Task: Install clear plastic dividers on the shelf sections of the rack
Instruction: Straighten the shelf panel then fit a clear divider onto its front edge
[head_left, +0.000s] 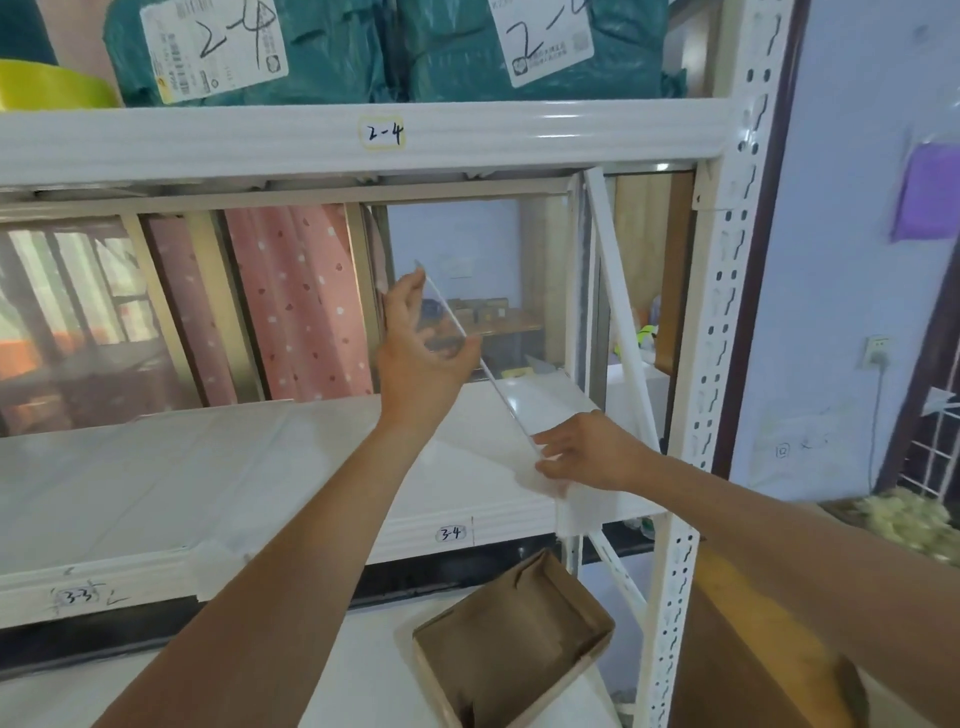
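A clear plastic divider (498, 384) stands on edge over the white shelf (208, 483) marked 3-4, seen nearly edge-on and slanting from upper left to lower right. My left hand (421, 358) grips its far upper part, fingers wrapped around the sheet. My right hand (587, 452) pinches its near lower end at the shelf's front edge, beside a white clip-like foot (571, 506). The divider sits close to the rack's right upright (727, 312).
The shelf above, labelled 2-4, holds teal parcels (322, 47) and a yellow tub (47, 83). An open cardboard box (514, 639) rests on the shelf below. A diagonal brace (618, 306) crosses the rack's right end. Pink curtain (291, 301) hangs behind.
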